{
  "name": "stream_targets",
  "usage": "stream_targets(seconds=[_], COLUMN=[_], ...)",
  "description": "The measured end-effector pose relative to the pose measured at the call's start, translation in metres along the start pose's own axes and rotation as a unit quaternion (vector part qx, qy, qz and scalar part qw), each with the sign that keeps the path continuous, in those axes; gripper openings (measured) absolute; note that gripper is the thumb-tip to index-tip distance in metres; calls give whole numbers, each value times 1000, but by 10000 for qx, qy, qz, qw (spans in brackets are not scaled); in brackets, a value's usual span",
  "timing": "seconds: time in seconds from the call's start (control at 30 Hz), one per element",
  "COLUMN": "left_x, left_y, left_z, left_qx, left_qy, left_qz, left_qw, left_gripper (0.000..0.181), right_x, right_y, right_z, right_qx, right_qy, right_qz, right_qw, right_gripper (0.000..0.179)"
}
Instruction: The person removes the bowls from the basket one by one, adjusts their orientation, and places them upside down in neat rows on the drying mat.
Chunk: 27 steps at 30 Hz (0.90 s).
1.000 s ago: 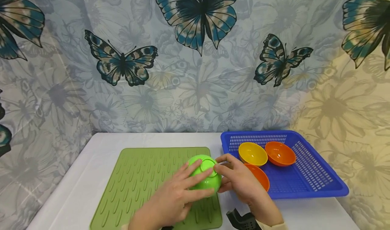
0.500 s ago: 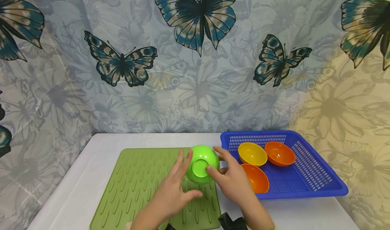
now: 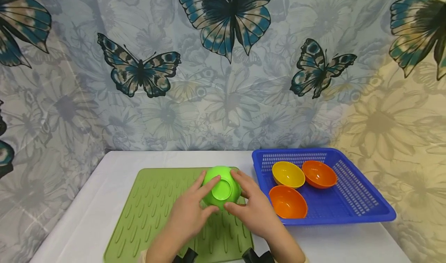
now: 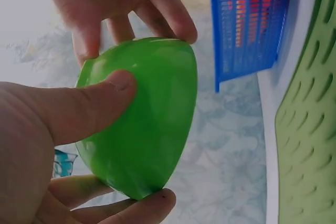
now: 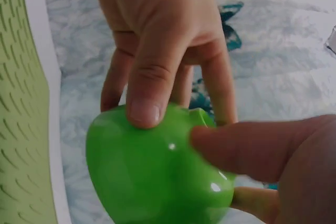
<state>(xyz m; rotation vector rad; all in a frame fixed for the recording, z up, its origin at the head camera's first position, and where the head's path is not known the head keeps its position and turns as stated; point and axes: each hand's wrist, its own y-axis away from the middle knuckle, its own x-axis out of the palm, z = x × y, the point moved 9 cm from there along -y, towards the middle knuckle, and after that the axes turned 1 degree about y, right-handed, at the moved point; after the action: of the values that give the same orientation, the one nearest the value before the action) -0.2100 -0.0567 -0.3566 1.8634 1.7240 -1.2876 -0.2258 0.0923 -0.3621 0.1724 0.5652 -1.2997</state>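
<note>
The left hand (image 3: 188, 212) pinches the green bowl (image 3: 228, 177) between its thumb and its fingers; in the left wrist view the thumb lies across the curved outer wall, and the fingers support the bowl from the other side. The right hand (image 3: 256, 210) pinches the same bowl from the opposite side, also with the thumb on the near part and the other fingers farther away. The thumb tips of the two hands are near to each other, at the lower edge of the bowl in the head view. The green bowl is in the air, in front of the person, and appears over the ridged green mat (image 3: 156, 205) without touching it. It is tilted, so that its round foot ring faces the head camera.

At each wrist there is a black device part, partly cut by the picture's lower edge. To the right of the mat, on the white-covered table (image 3: 80, 212), stands the blue perforated basket (image 3: 348, 219). In its left half are three bowls: the yellow bowl (image 3: 288, 175), the far orange bowl (image 3: 319, 174) just beside it, and the near orange bowl (image 3: 288, 203). Behind the table hangs the butterfly-printed fabric (image 3: 230, 112).
</note>
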Motion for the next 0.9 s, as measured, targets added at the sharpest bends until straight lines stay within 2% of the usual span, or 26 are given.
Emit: stream_targets(seconds=[0.1, 0.23, 0.33, 0.43, 0.63, 0.9], left_x=[-6, -17, -27, -41, -65, -75], left_y=[-3, -10, -16, -21, -29, -40], left_z=[10, 29, 49, 71, 110, 168], left_qx=[-216, -444, -628, -643, -363, -820], left_qy=[-94, -160, -59, -6, -92, 19], left_qz=[75, 109, 183, 187, 220, 820], left_qw=[9997, 9988, 9978, 9978, 9991, 9933], left_gripper=[79, 79, 79, 78, 74, 75], right_x=[11, 24, 40, 61, 102, 149], right_y=[-10, -28, -43, -60, -96, -136], right_z=[2, 7, 8, 7, 1, -10], right_qx=[-159, -433, -488, -418, -203, 76], right_qy=[114, 496, 637, 664, 392, -32], right_qz=[124, -22, -18, 140, 457, 753], right_qw=[9997, 9978, 9968, 9968, 9980, 9971], right_gripper=[79, 80, 80, 82, 85, 81])
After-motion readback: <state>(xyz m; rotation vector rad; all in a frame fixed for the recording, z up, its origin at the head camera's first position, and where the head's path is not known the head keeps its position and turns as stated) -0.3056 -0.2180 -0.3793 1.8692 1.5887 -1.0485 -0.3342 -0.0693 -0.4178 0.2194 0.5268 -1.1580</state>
